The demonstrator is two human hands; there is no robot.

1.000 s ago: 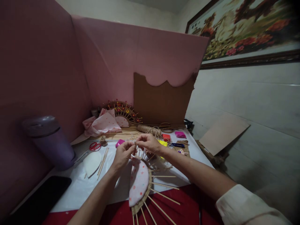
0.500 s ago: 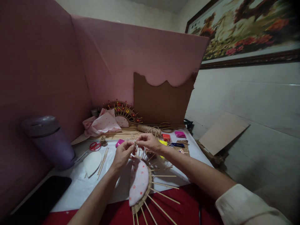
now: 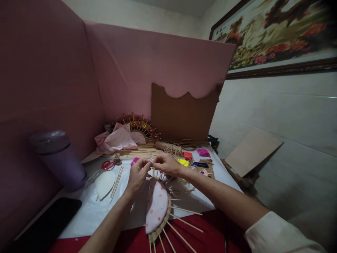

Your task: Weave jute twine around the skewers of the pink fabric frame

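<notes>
My left hand (image 3: 139,173) and my right hand (image 3: 166,163) meet fingertip to fingertip, both closed in a pinch. A thin strand of twine (image 3: 150,155) shows just above the fingertips; the exact grip is hidden by the fingers. Right below them stands a half-round fan piece (image 3: 157,207), covered in pale pink fabric with red dots. Its curved edge carries a woven twine band (image 3: 168,214). From that band, thin wooden sticks (image 3: 186,210) spread out to the right and toward me. The upper sticks are partly behind my hands.
At the back, a finished-looking decorated fan (image 3: 144,125) leans by folded pink cloth (image 3: 118,137). A twine roll (image 3: 165,145), red-handled scissors (image 3: 107,164), a blue cutter (image 3: 200,164) and clay packets (image 3: 203,153) lie around. On the left are a purple bottle (image 3: 59,163) and a black phone (image 3: 56,214).
The whole view has shifted slightly. My hands remain pinched together above the fan piece, with the right hand's fingers a little differently bent. The fan piece is almost unmoved.
</notes>
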